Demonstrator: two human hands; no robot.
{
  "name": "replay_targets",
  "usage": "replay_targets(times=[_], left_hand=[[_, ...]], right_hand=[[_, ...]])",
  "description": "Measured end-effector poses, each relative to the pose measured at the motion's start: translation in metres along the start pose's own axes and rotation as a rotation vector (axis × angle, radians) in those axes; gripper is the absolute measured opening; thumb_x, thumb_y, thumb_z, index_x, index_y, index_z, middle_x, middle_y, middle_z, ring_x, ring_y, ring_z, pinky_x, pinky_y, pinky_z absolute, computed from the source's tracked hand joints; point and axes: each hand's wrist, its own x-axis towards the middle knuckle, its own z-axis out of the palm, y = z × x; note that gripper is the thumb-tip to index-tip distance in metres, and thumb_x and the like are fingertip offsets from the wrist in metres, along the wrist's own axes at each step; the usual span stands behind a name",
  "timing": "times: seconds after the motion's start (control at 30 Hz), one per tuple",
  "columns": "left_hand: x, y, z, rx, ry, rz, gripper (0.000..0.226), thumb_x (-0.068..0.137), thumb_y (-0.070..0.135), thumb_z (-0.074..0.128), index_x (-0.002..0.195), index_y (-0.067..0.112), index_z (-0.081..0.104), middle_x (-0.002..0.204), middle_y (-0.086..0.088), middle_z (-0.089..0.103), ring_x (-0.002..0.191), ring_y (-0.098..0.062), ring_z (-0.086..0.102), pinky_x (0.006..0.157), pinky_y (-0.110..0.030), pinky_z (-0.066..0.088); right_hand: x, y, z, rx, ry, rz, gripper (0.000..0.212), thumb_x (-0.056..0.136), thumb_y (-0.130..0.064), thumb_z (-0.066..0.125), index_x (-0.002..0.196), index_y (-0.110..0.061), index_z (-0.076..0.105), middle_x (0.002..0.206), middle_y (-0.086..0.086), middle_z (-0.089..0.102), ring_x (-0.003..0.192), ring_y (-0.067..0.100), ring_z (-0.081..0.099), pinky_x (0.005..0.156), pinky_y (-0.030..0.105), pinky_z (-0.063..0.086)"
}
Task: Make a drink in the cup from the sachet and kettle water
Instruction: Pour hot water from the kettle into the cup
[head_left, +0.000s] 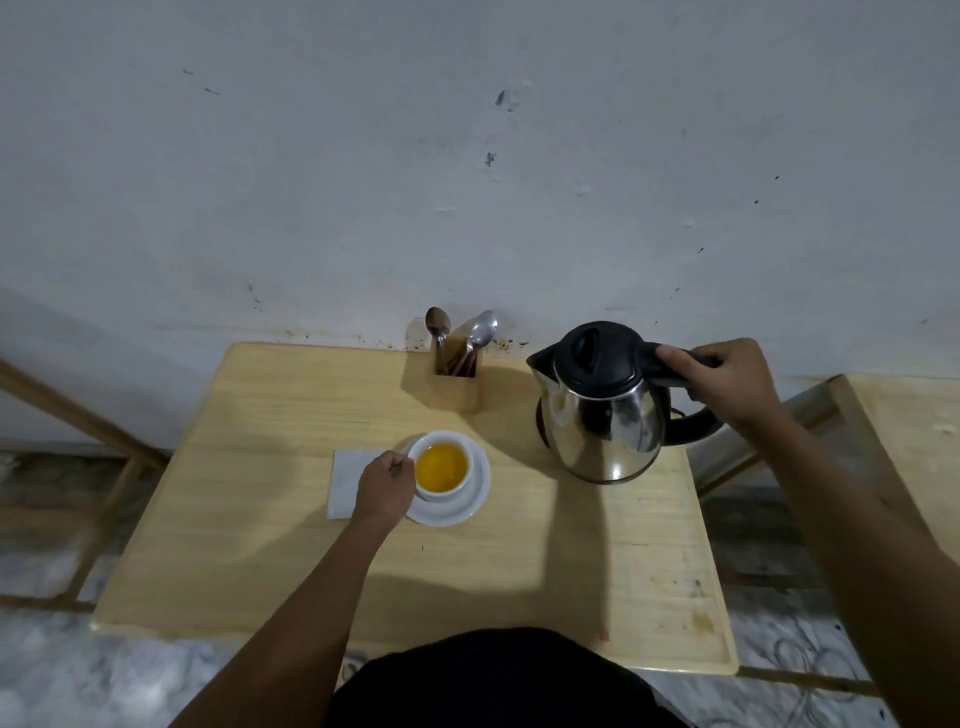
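Observation:
A white cup (443, 463) holding orange liquid sits on a white saucer (467, 504) near the middle of the wooden table (260, 545). My left hand (385, 487) is closed at the cup's left side, apparently on its handle, which is hidden. A steel kettle (605, 415) with a black lid stands upright at the right of the table. My right hand (727, 382) grips its black handle. No sachet can be made out.
A white napkin (345, 480) lies under my left hand, left of the saucer. A wooden holder (457, 384) with spoons stands at the back by the wall. Another wooden surface (914, 426) sits at the right.

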Motion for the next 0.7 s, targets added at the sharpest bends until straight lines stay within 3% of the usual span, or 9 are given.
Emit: replay_targets(times=[0.1, 0.27, 0.43, 0.57, 0.7], left_hand=[[0.000, -0.001, 0.007, 0.006, 0.063, -0.021, 0.026, 0.095, 0.023, 0.047, 0.086, 0.004, 0.061, 0.082, -0.020, 0.065, 0.083, -0.039, 0.064, 0.079, -0.050, 0.053], [0.000, -0.001, 0.013, 0.009, 0.115, -0.076, 0.020, 0.095, 0.024, 0.047, 0.083, 0.014, 0.058, 0.086, -0.018, 0.065, 0.088, -0.041, 0.065, 0.085, -0.053, 0.054], [-0.001, 0.001, 0.015, 0.051, 0.137, -0.092, 0.026, 0.096, 0.024, 0.047, 0.088, 0.003, 0.060, 0.093, -0.026, 0.066, 0.086, -0.041, 0.066, 0.084, -0.056, 0.054], [-0.011, 0.012, 0.016, 0.016, 0.170, -0.116, 0.034, 0.096, 0.028, 0.046, 0.093, -0.003, 0.061, 0.090, -0.028, 0.067, 0.087, -0.043, 0.066, 0.083, -0.054, 0.055], [-0.014, 0.017, 0.016, 0.010, 0.151, -0.128, 0.027, 0.097, 0.025, 0.047, 0.095, 0.002, 0.060, 0.089, -0.025, 0.065, 0.090, -0.045, 0.065, 0.081, -0.053, 0.055]], right_hand=[[0.005, 0.020, 0.001, 0.048, 0.014, 0.003, 0.099, 0.063, -0.084, 0.059, 0.057, 0.015, 0.059, 0.051, 0.034, 0.053, 0.043, 0.038, 0.047, 0.053, 0.031, 0.038], [0.013, 0.041, 0.004, 0.105, 0.027, -0.013, 0.095, 0.066, -0.081, 0.059, 0.055, 0.013, 0.058, 0.049, 0.032, 0.051, 0.042, 0.040, 0.047, 0.052, 0.032, 0.039], [0.028, 0.051, 0.005, 0.164, 0.006, -0.048, 0.088, 0.070, -0.076, 0.061, 0.050, 0.009, 0.058, 0.046, 0.028, 0.052, 0.041, 0.038, 0.049, 0.051, 0.030, 0.039], [0.041, 0.058, 0.011, 0.194, -0.041, -0.072, 0.094, 0.068, -0.078, 0.061, 0.053, 0.014, 0.054, 0.047, 0.031, 0.048, 0.041, 0.022, 0.043, 0.049, 0.027, 0.035], [0.053, 0.065, 0.017, 0.218, -0.068, -0.064, 0.092, 0.070, -0.074, 0.063, 0.055, 0.017, 0.051, 0.048, 0.033, 0.043, 0.044, 0.021, 0.041, 0.049, 0.028, 0.035]])
